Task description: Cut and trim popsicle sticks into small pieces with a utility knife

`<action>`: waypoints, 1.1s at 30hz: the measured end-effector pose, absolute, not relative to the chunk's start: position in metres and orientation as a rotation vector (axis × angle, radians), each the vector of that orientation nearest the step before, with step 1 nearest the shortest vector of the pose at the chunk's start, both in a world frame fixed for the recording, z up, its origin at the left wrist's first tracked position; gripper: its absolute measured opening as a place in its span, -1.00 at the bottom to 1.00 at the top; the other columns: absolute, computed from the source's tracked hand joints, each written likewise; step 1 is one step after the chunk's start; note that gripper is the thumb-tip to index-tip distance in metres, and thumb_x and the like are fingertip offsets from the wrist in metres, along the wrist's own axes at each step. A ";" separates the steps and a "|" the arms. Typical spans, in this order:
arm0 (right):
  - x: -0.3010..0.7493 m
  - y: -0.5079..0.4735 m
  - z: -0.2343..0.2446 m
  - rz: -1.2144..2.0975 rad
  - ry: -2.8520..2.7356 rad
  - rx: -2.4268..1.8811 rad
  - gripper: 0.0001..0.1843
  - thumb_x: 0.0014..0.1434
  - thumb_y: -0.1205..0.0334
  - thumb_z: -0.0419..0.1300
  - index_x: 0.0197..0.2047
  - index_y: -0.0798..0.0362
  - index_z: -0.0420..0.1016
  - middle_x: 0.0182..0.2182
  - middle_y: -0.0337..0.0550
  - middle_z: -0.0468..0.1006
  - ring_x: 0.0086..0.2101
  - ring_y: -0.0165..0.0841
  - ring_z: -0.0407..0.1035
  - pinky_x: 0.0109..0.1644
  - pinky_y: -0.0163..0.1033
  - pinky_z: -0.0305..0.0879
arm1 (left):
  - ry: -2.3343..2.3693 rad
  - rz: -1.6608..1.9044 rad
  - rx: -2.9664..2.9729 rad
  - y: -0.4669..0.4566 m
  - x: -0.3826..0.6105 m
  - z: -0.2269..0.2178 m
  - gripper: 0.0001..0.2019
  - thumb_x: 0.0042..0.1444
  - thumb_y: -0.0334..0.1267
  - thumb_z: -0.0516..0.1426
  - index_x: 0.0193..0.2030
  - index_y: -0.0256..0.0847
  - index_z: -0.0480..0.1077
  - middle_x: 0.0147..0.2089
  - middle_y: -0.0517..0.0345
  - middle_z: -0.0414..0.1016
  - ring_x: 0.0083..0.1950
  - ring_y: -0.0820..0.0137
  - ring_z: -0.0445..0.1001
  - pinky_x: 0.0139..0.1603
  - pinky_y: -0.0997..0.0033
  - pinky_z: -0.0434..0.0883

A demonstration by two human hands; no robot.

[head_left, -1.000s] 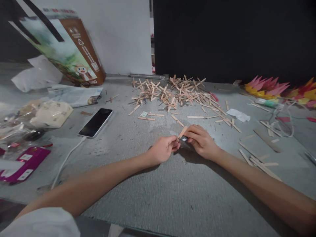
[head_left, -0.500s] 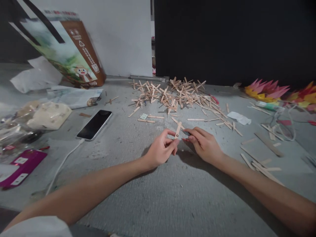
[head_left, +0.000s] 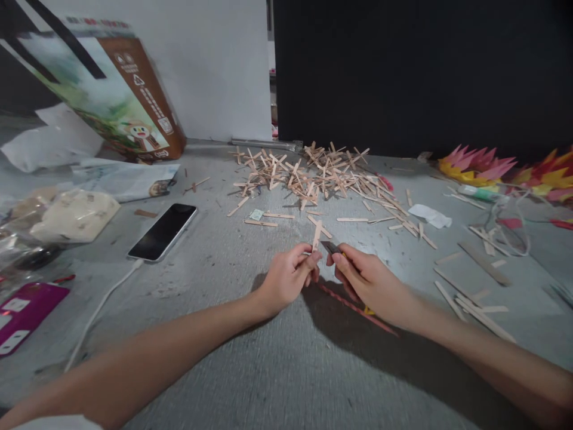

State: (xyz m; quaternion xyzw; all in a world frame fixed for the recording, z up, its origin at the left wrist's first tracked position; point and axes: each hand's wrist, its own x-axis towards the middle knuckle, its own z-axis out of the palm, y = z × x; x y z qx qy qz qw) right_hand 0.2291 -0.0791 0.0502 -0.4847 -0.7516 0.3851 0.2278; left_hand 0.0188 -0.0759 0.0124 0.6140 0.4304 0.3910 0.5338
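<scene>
My left hand (head_left: 290, 278) pinches the lower end of a wooden craft stick (head_left: 317, 234) between thumb and fingers, the stick standing nearly upright. In my right hand (head_left: 369, 280) is a utility knife (head_left: 332, 247), its dark blade pointing left close to the stick; whether it touches cannot be made out. A bit of yellow shows by the fingers. Below that hand runs a thin reddish cord (head_left: 358, 310), part of it hidden. Just behind the held stick, another craft stick (head_left: 323, 228) lies on the table.
A heap of crossed craft sticks (head_left: 322, 173) spreads across the back of the grey table (head_left: 250, 370). Loose sticks (head_left: 477, 304) lie at right, near pink and yellow paper pieces (head_left: 477, 164). At left are a phone (head_left: 163, 233) on a white cable, a purple case (head_left: 33, 313) and a printed bag (head_left: 111, 89).
My right hand has turned and lowered slightly, so the knife blade and its yellow part now show. The reddish cord has come into view. The view has shifted a little to the right.
</scene>
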 end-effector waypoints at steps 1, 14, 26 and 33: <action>0.228 -0.080 0.050 1.110 -2.041 -1.343 -0.53 0.55 -0.17 -0.09 -0.31 -0.05 0.20 -0.56 -0.38 0.33 -0.57 -0.45 0.22 -0.46 -0.31 0.14 | 1.039 0.920 1.495 -0.076 0.018 0.013 -0.58 0.45 0.16 0.02 -0.11 -0.20 0.38 -0.49 0.27 0.43 -0.49 0.48 0.34 -0.40 0.45 0.26; 0.214 -0.092 0.038 1.591 -1.636 -1.271 -0.57 0.51 -0.20 -0.02 -0.20 -0.04 0.30 -0.58 -0.43 0.33 -0.71 -0.47 0.29 -0.69 -0.37 0.23 | 1.199 0.834 1.739 -0.076 0.021 -0.003 -0.75 0.53 -0.09 -0.13 -0.09 -0.12 0.25 -0.33 0.24 0.41 -0.35 0.40 0.38 -0.25 0.38 0.29; 0.206 -0.097 0.037 1.671 -1.477 -1.242 -0.57 0.48 -0.22 0.02 -0.21 -0.03 0.28 -0.59 -0.45 0.31 -0.71 -0.49 0.26 -0.68 -0.40 0.24 | 1.213 0.784 1.762 -0.079 0.021 0.003 -0.70 0.52 -0.02 -0.12 -0.18 -0.11 0.23 -0.27 0.20 0.46 -0.30 0.38 0.42 -0.21 0.35 0.30; 0.206 -0.099 0.036 1.691 -1.453 -1.242 -0.57 0.47 -0.23 0.04 -0.21 -0.03 0.28 -0.57 -0.43 0.32 -0.70 -0.49 0.26 -0.67 -0.39 0.25 | 1.217 0.792 1.751 -0.080 0.021 0.002 -0.71 0.52 -0.02 -0.11 -0.16 -0.11 0.23 -0.27 0.20 0.48 -0.30 0.37 0.43 -0.24 0.37 0.31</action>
